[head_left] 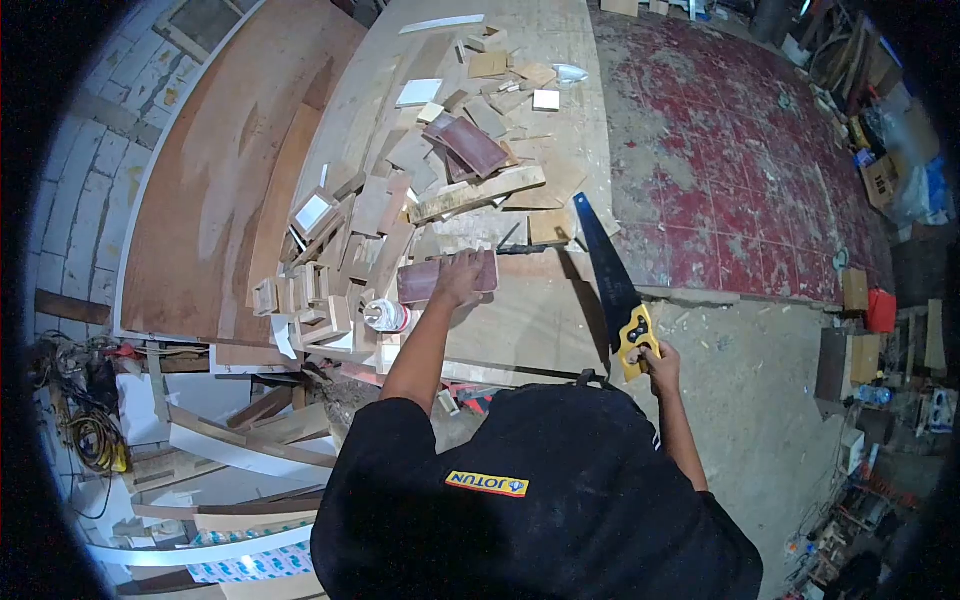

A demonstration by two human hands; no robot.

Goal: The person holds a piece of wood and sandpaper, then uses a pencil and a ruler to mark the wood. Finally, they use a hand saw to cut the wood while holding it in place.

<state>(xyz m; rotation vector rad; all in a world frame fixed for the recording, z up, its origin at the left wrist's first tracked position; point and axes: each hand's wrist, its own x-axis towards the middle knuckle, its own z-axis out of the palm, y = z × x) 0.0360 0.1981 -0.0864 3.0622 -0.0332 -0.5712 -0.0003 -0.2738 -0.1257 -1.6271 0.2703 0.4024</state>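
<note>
1. While the right hand [655,366] has its grip closed round the yellow handle, the saw [612,285] angles up the desk's [535,345] right edge, tip far
2. Left hand [459,278] lies over the reddish-brown board [418,282], can't tell if the grip is clamping
3. White container [386,316] just near-left

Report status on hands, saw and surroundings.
Left hand on reddish board. Right hand: grip closed on yellow-handled saw, blade pointing forward. Wood offcuts crowd bench beyond board.

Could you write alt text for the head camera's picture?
A person in a black top grips a yellow-handled saw in the right hand, left hand on a flat reddish-brown piece, at a wooden worktable strewn with wood pieces.
</note>
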